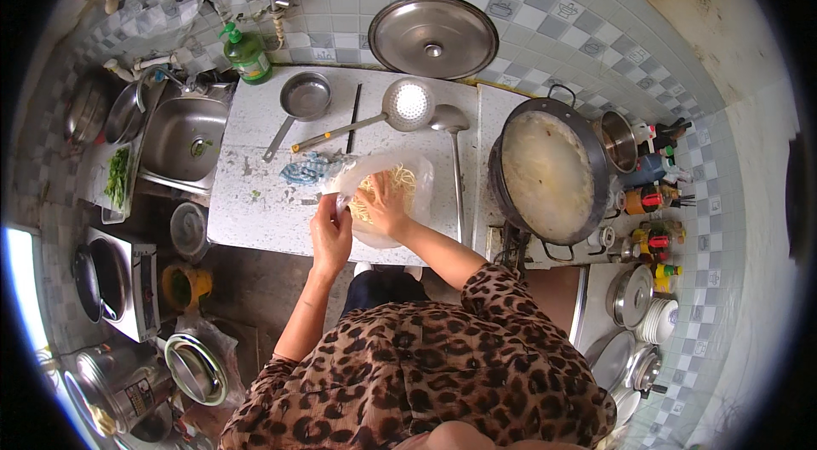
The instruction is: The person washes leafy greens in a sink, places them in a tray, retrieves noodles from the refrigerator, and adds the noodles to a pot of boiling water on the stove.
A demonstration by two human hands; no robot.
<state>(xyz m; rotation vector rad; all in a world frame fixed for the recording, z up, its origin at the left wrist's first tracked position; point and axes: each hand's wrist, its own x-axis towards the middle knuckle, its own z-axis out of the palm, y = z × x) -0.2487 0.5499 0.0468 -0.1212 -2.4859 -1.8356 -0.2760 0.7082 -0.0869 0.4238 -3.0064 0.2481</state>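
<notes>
A clear plastic bag (418, 172) of pale noodles (403, 180) lies on the white countertop in front of me. My left hand (332, 226) pinches the bag's rim at its left side. Inside the bag, my right hand (383, 204) rests on the noodles with its fingers spread; whether it grips any is hidden. A crumpled blue-and-white piece of plastic or cloth (309, 170) lies just left of the bag. Beyond it are a perforated skimmer (408, 105), black chopsticks (354, 118) and a small metal saucepan (306, 96). A long-handled metal ladle (456, 162) lies to the right.
A large wok (547, 175) of cloudy, steaming liquid stands at the right, with bottles and jars beyond it. A steel sink (185, 137) is at the left, near a green pump bottle (247, 57). A metal lid (434, 38) leans against the tiled wall.
</notes>
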